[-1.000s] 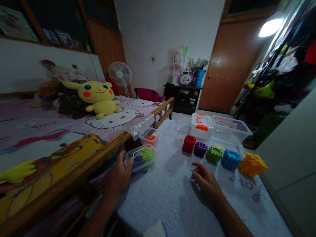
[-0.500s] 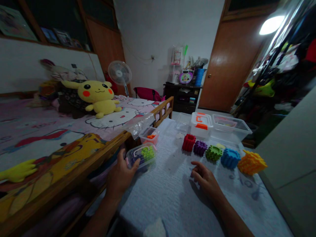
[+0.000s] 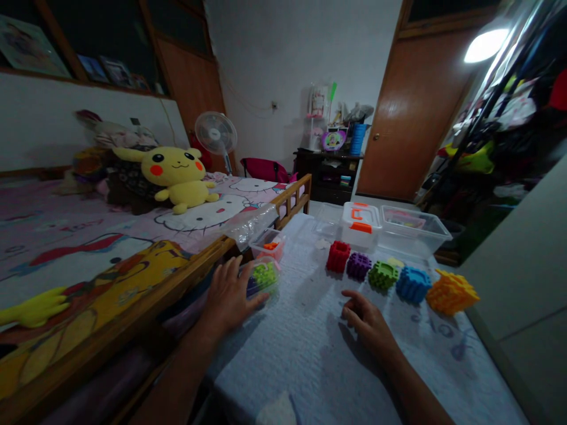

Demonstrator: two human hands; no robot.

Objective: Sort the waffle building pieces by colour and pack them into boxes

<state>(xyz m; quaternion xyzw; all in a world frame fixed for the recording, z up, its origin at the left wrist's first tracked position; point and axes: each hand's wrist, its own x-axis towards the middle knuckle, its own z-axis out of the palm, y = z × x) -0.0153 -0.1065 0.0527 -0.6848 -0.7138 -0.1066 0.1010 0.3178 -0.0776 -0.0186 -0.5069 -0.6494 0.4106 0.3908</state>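
At the left edge of the table, my left hand (image 3: pixel 231 295) lies over the left side of a small clear plastic box (image 3: pixel 270 289). Its fingers are spread, with the thumb along the near side; whether it presses on the box I cannot tell. Bright green pieces (image 3: pixel 264 274) and dark ones show inside. My right hand (image 3: pixel 361 313) rests on the table, holding nothing, index finger stretched out and the others loosely bent. Beyond it stand ridged foam cubes in a row: red (image 3: pixel 338 257), purple (image 3: pixel 358 266), green (image 3: pixel 383 275), blue (image 3: pixel 413 284) and orange-yellow (image 3: pixel 452 292).
Behind the small box is another clear box (image 3: pixel 281 239) with orange pieces. A white-lidded box with orange latches (image 3: pixel 362 227) and an open clear bin (image 3: pixel 436 236) stand at the table's far end. A wooden bed rail (image 3: pixel 177 289) borders the left side.
My left hand has let go of its grip on the clear box's near left end and spread its fingers, moving slightly up and right over it. The right hand is nearly still.
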